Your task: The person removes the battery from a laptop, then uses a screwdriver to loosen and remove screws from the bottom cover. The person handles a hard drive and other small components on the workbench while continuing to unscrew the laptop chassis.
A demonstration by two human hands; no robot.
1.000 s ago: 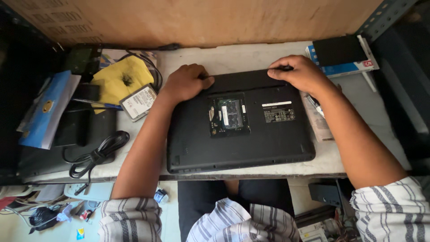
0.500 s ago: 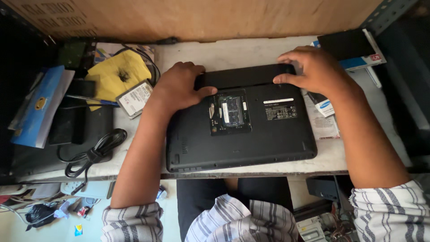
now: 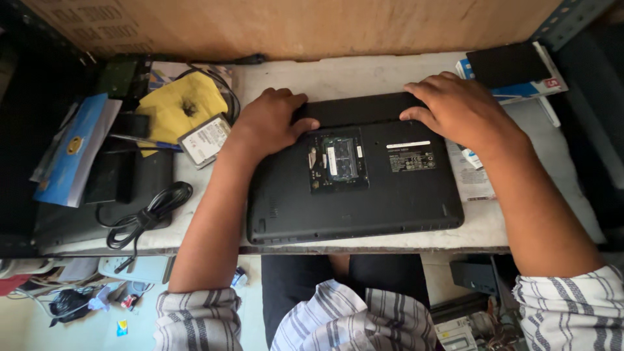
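indoors, on a cluttered pale bench (image 3: pixel 390 71), an upturned laptop (image 3: pixel 354 179) lies under the left hand (image 3: pixel 273 123) and right hand (image 3: pixel 455 107), fingers pressing its battery (image 3: pixel 361 109).

laptop (image 3: pixel 364 195) on table (image 3: pixel 364 75) | hard drive (image 3: pixel 204 140) left | cable (image 3: pixel 143 218) front-left

Single view, head-worn camera, above workbench (image 3: pixel 364 71), facing almost straight down. Close range: upturned laptop (image 3: pixel 354 188) fills centre, both forearms run in from near edge. Brown board (image 3: pixel 292 26) along far edge at top. Near edge of frame catches wearer's striped sleeves, lap, floor below bench. No second view, so no shared area.
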